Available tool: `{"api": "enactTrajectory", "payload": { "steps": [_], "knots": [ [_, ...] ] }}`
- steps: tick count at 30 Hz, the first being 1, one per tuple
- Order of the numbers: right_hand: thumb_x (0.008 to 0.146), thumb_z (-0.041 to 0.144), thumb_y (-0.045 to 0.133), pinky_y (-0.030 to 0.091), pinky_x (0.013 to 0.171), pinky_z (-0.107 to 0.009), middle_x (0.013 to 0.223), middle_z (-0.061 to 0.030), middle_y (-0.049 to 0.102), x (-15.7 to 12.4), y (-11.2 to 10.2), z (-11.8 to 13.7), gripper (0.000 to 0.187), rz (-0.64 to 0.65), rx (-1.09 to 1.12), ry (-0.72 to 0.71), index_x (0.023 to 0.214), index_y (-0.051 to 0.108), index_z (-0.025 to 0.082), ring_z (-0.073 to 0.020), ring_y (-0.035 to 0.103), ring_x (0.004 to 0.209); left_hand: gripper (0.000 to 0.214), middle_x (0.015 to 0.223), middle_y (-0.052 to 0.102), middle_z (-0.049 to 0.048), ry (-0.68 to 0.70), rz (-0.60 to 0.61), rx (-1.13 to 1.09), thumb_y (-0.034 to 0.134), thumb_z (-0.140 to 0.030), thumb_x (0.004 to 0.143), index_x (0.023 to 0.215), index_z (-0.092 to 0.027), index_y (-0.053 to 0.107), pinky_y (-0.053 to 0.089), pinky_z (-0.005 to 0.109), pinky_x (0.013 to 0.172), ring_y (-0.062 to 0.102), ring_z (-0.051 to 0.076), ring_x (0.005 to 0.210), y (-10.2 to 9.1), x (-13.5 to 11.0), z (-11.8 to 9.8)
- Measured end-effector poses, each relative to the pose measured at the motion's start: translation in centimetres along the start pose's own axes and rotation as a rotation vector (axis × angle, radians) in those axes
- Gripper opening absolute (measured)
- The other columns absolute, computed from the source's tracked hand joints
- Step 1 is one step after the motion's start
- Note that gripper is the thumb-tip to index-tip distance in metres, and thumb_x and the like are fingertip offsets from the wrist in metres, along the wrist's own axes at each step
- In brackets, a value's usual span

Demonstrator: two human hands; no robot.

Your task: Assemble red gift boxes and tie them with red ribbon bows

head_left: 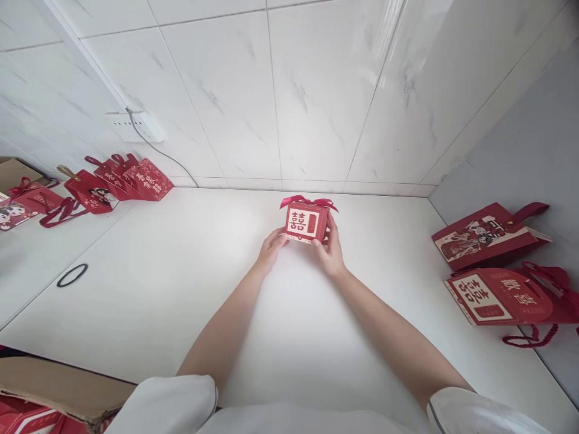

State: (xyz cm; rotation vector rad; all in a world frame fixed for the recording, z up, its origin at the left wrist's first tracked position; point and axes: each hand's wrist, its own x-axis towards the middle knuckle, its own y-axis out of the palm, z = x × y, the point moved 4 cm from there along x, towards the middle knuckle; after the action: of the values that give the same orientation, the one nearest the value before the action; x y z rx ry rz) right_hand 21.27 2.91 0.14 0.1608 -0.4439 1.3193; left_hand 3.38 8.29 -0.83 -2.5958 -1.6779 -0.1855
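Note:
Between my two hands is a small red gift box (pixel 306 222) with a cream label, a double-happiness character and a red ribbon bow on top. It is upright near the back of the white table. My left hand (pixel 272 246) touches the lower left corner of the box, thumb in front. At the right side, my right hand (pixel 332 248) has its thumb on the lower front and its fingers wrapped round the side. The fingertips behind the box are hidden.
At left, several red gift boxes (pixel 148 179) line the tiled wall, near a socket (pixel 134 126) with a grey cable. A black ring (pixel 72 275) lies on the white table (pixel 172 265). Two red gift boxes (pixel 493 295) stand at right. A cardboard carton (pixel 63 386) is at lower left.

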Motion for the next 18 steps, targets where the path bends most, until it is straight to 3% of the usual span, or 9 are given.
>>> {"api": "enactTrajectory", "payload": {
  "steps": [2,4,7,12,18],
  "knots": [
    [0.079,0.058,0.062,0.052,0.082,-0.044,0.149,-0.0106,0.030,-0.2,-0.1,0.2,0.093,-0.053,-0.124,0.010,0.151,0.008,0.033,-0.0333,0.045,0.123,0.048,0.130,0.058,0.0096,0.023,-0.074,0.077,0.054,-0.052,0.086,0.123,-0.022,0.057,0.039,0.047,0.105,0.052,0.027,0.122,0.1,-0.1,0.1],
    [0.078,0.059,0.063,0.053,0.081,-0.045,0.146,-0.0106,0.031,-0.4,0.1,0.4,0.094,-0.051,-0.221,0.009,0.151,0.010,0.035,-0.0337,0.045,0.122,0.050,0.127,0.059,0.0114,0.029,-0.071,0.100,0.052,-0.054,0.087,0.121,-0.020,0.058,0.041,0.047,0.103,0.055,0.027,0.118,0.5,-0.2,0.1],
    [0.079,0.062,0.058,0.051,0.085,-0.049,0.142,-0.0117,0.031,-0.5,0.1,0.7,0.090,-0.065,-0.343,-0.032,0.151,0.010,0.036,-0.0342,0.043,0.123,0.057,0.128,0.058,0.0132,0.056,0.030,0.093,0.049,-0.061,0.085,0.123,-0.019,0.057,0.043,0.047,0.100,0.054,0.030,0.117,1.5,-0.2,-0.4],
    [0.087,0.062,0.042,0.046,0.094,-0.052,0.139,-0.0130,0.032,-0.7,0.0,1.7,0.075,-0.097,-0.452,-0.224,0.151,0.017,0.030,-0.0327,0.041,0.124,0.079,0.145,0.041,0.0137,0.182,0.224,0.025,0.063,-0.058,0.077,0.142,-0.022,0.037,0.037,0.047,0.106,0.041,0.033,0.131,3.2,0.0,-1.9],
    [0.090,0.040,0.052,0.044,0.098,-0.049,0.144,-0.0113,0.032,-1.2,1.2,2.9,0.063,-0.111,-0.565,-0.325,0.147,0.028,0.032,-0.0287,0.043,0.124,0.081,0.142,0.045,0.0118,0.048,0.227,-0.037,0.071,-0.045,0.075,0.144,-0.025,0.034,0.037,0.047,0.105,0.041,0.032,0.131,2.3,0.1,-2.6]
  ]
}}
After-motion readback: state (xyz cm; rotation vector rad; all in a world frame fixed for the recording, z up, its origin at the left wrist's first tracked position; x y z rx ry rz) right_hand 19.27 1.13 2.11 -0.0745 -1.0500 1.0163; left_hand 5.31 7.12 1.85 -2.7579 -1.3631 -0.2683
